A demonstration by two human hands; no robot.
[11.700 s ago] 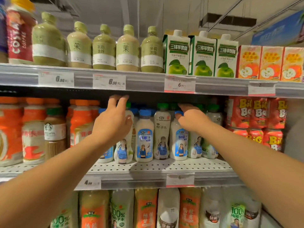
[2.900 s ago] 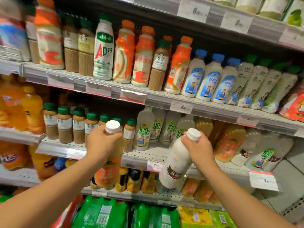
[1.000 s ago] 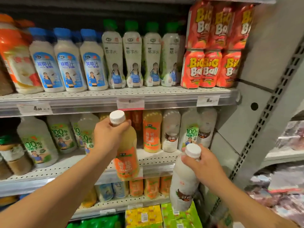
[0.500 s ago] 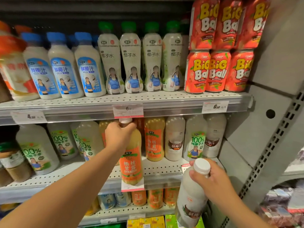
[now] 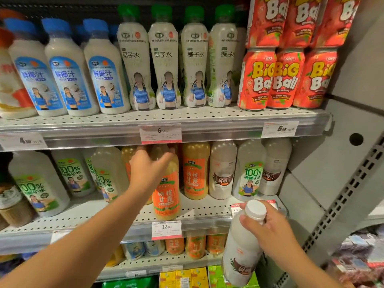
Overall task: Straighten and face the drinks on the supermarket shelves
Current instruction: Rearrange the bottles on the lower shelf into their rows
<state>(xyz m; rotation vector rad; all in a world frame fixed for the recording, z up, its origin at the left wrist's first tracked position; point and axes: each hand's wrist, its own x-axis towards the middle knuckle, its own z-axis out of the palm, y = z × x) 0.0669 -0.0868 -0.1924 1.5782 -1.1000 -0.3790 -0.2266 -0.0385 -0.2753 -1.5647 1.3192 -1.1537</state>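
On middle shelf [image 5: 187, 213]: tall orange-labelled juice bottle [image 5: 166, 192], left hand [image 5: 148, 169] clasping its shoulder (turn label frontward); right hand [image 5: 268, 229] clamps white-capped milky bottle [image 5: 242, 252].

One view only, from my head; no second view to share with. Faces forward at shelves, close up, angled slightly down. Wide lens bends upper shelf [image 5: 187, 119] edge and upright [image 5: 340, 204] at right. Upper shelf near eye level, middle shelf [image 5: 197, 213] below centre, lower shelf at bottom edge. Both my forearms enter from bottom corners: left hand [image 5: 149, 169] reaches in at middle shelf, right hand [image 5: 270, 227] nearer lens, low right.
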